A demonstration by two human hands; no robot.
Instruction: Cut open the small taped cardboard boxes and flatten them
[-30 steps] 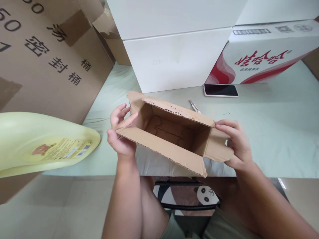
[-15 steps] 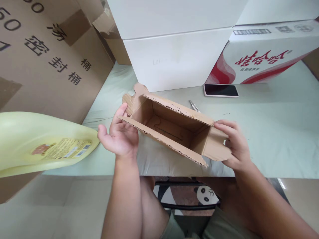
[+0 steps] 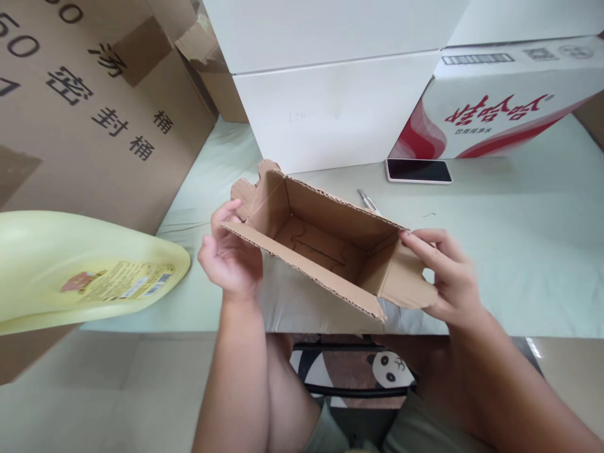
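A small brown cardboard box (image 3: 325, 245) is held up between my two hands over the table, its top flaps unfolded and its inside bare. My left hand (image 3: 236, 258) supports the left end near the torn-edged flap, some fingers hidden behind the cardboard. At the other end, my right hand (image 3: 443, 270) grips the box by its right flap and far corner, thumb below and fingertips on the rim. A slim metallic tool (image 3: 367, 200), perhaps a utility knife, lies behind the box, partly hidden by it.
A phone (image 3: 418, 171) lies on the green-covered table (image 3: 519, 251) before a white and red carton (image 3: 500, 107). White boxes (image 3: 330, 119) stand at the back. A big printed carton (image 3: 94, 113) and a pale yellow plastic object (image 3: 85, 270) occupy the left side.
The far long flap has swung up and outward, so the box's mouth is wider. The box has tilted slightly, and my left hand has shifted a little to the right.
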